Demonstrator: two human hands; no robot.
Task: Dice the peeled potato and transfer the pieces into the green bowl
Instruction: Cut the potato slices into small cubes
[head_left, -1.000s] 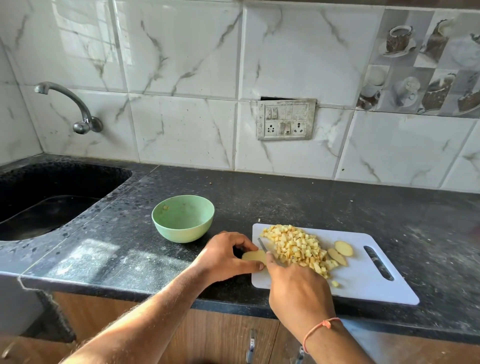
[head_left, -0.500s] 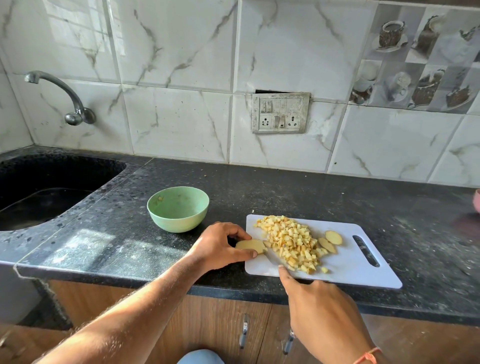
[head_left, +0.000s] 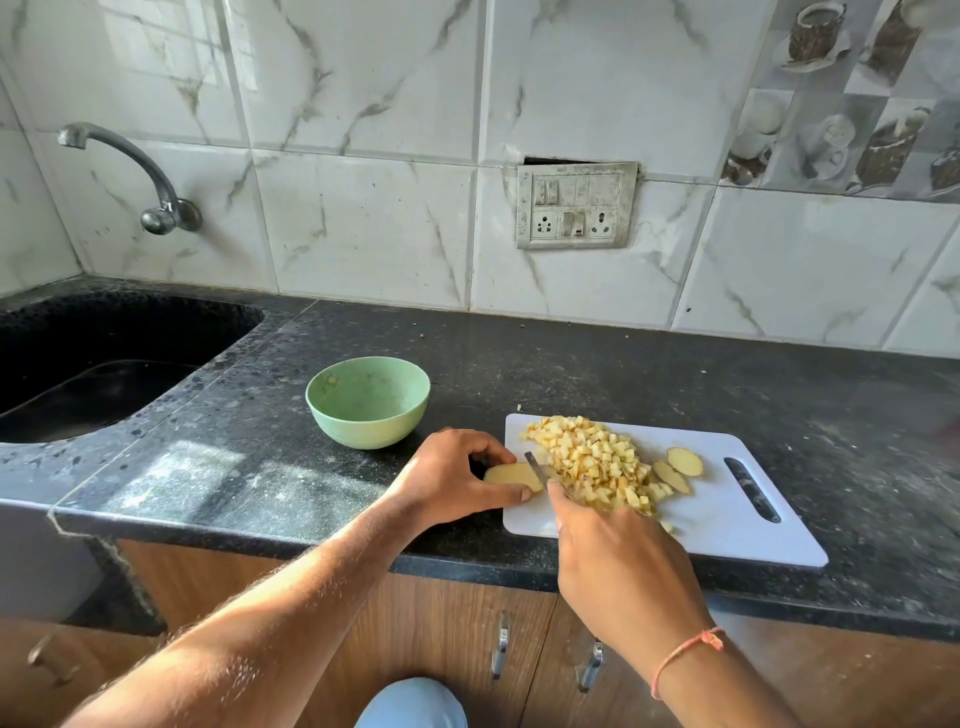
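A white cutting board (head_left: 727, 525) lies on the black counter with a heap of diced potato (head_left: 592, 462) on its left half. Two thin potato slices (head_left: 678, 467) lie to the right of the heap. My left hand (head_left: 452, 478) pinches a flat potato slice (head_left: 511, 475) at the board's left edge. My right hand (head_left: 618, 566) grips a small knife (head_left: 535, 467), whose blade touches the slice's right end. The green bowl (head_left: 369, 402) stands behind and to the left of the board, with a few scraps inside.
A black sink (head_left: 98, 364) with a metal tap (head_left: 156, 208) is at the left. A switch and socket plate (head_left: 574, 205) is set in the tiled wall behind. The counter's front edge runs just under my hands, with wooden cabinet doors (head_left: 441, 629) below.
My right hand has come back up to the board and the knife blade again meets the slice held by my left hand. The left hand has kept its hold.
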